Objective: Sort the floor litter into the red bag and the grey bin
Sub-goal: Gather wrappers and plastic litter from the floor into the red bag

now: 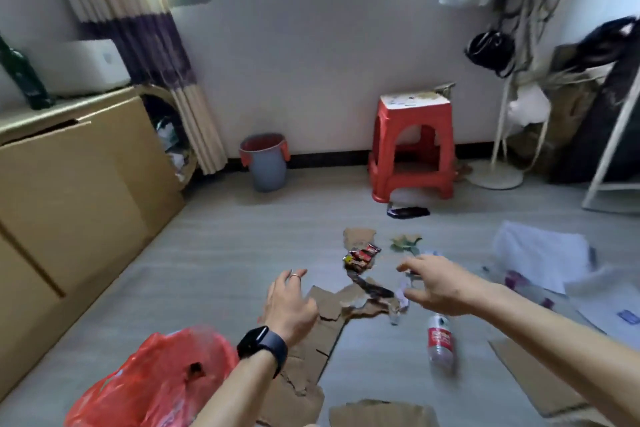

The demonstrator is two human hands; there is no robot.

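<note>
Fingers loose & spread, holding nothing: left hand (291, 305) over torn cardboard (330, 317), right hand (438, 288) just right of wrappers (362, 257); red bag (152, 381) near left, grey bin (265, 165) far by wall, so bottle (440, 340) prob rolls if knocked.

Both arms reach forward — left hand (289, 305) and right hand (434, 288) spread, fingers loose, holding nothing.

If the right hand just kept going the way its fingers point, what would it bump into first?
Probably the small pile of snack wrappers on the floor, just beyond the fingertips of the right hand. The hand seems to hover above the floor, so it might pass over them.
</note>
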